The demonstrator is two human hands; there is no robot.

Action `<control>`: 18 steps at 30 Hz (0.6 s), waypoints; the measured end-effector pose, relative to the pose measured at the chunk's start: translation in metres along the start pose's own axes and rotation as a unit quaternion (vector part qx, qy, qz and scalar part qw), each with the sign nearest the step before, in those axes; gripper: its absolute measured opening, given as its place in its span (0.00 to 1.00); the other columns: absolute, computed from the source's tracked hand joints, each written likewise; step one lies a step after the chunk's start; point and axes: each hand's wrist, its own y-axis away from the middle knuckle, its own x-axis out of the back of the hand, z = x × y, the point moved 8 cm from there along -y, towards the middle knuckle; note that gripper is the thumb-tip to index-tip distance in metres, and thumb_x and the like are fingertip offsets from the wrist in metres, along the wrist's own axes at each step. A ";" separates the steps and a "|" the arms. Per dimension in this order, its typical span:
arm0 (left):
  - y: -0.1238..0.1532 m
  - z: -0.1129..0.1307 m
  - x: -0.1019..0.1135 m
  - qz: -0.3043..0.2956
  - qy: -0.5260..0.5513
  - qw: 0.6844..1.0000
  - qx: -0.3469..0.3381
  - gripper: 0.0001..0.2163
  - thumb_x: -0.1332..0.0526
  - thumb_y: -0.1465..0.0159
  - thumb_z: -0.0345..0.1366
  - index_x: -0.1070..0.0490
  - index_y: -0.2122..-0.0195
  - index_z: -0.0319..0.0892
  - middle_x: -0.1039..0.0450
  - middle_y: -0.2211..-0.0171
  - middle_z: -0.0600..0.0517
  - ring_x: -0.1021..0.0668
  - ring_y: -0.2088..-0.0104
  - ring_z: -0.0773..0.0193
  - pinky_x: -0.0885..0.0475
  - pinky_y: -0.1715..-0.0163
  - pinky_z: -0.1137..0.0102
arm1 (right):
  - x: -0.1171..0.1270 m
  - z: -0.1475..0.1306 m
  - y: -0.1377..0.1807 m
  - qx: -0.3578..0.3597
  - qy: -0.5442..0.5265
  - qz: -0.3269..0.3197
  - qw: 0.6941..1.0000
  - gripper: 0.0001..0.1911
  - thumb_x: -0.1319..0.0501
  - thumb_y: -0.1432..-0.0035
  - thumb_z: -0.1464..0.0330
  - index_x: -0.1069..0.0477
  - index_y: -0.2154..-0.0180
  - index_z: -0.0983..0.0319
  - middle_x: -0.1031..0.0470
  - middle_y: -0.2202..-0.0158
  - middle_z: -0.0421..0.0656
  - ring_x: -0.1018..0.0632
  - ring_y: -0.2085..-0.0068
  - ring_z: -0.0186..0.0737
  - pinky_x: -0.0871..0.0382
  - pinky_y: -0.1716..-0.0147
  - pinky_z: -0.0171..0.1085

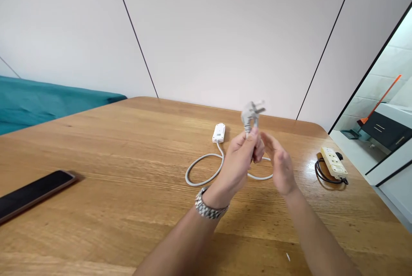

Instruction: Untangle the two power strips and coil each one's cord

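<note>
My left hand (240, 156), with a metal-banded watch (209, 207) on its wrist, is closed around the cord just below a grey-white power plug (249, 115). The plug's prongs point to the right and look slightly blurred. Close beside it, my right hand (280, 166) has its fingers stretched toward the left one; some fingertips are hidden behind the left hand. A grey cord (189, 173) loops over the table behind my hands and joins a small white power strip (219, 132) lying farther back. Part of the cord is covered by my hands.
On the wooden table (128, 147), a yellowed power strip (334, 162) with black cord lies at the right. A phone (35, 194) rests at the left. A thin white scrap (288, 257) lies near the front. Behind stands a white wall (225, 44); a teal seat (48, 102) is at left.
</note>
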 end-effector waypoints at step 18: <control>0.022 0.082 0.051 0.156 0.150 0.964 -0.154 0.24 0.44 0.34 0.42 0.55 0.82 0.41 0.63 0.88 0.61 0.56 0.87 0.74 0.52 0.86 0.74 | 0.067 0.127 0.045 -0.219 0.585 -0.009 0.781 0.10 0.36 0.51 0.65 0.26 0.64 0.61 0.25 0.60 0.49 0.28 0.54 0.51 0.36 0.55 0.46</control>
